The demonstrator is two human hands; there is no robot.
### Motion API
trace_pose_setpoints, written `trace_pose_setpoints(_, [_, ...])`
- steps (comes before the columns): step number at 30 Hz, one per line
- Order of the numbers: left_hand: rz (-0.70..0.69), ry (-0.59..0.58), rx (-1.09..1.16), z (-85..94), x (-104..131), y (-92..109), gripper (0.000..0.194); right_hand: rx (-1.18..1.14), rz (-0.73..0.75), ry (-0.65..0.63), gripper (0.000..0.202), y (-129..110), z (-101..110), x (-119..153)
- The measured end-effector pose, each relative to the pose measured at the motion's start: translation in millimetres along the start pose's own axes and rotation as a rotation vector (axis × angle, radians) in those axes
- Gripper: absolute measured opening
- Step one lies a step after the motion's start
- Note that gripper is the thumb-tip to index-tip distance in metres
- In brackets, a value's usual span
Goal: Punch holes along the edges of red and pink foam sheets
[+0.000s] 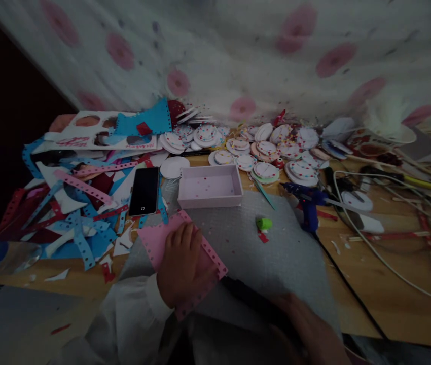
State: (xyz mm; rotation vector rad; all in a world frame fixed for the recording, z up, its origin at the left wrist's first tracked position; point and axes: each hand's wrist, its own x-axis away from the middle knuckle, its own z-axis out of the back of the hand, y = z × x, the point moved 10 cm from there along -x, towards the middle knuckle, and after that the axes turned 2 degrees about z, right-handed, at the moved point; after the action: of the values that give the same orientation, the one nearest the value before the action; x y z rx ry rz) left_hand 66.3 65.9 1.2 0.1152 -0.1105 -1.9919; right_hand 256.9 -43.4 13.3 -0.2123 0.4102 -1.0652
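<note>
A pink sheet (153, 242) with rows of punched holes along its edges lies on the grey mat (238, 248). My left hand (180, 261) rests flat on top of it, fingers spread. My right hand (302, 322), at the lower right, is closed around a long black tool (249, 296), blurred, whose front end touches or lies beside the sheet's right corner. Beyond the sheet stands a shallow pale pink box (211, 188), open at the top, with small specks inside. A small green object (264, 224) sits on the mat to the right.
A blue glue gun (309, 200) with a black cord lies at right, near teal scissors (264, 193) and a looping white cable (367, 253). A phone (144, 191) and heaped paper scraps (82, 233) are left. Stacked dotted discs (301, 172) line the back, below a curtain (215, 50).
</note>
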Motion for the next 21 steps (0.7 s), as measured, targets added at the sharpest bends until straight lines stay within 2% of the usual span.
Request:
trace_pose_setpoints(3, [-0.011, 0.011, 0.044, 1.5, 0, 0, 0.064, 0.047, -0.006, 0.037, 0.027, 0, 4, -4])
trace_pose_setpoints(6, [0.045, 0.061, 0.064, -1.0, 0, -3, 0.06, 0.054, -0.024, 0.05, 0.028, 1, 4, -5])
trace_pose_setpoints(12, [0.159, 0.128, -0.017, -14.6, -1, -5, 0.095, -0.024, -0.082, 0.027, 0.026, 8, -4, -1])
trace_pose_setpoints(21, [0.129, 0.06, -0.003, -16.9, -4, -4, 0.096, -0.09, -0.116, 0.034, 0.028, 21, -8, -1])
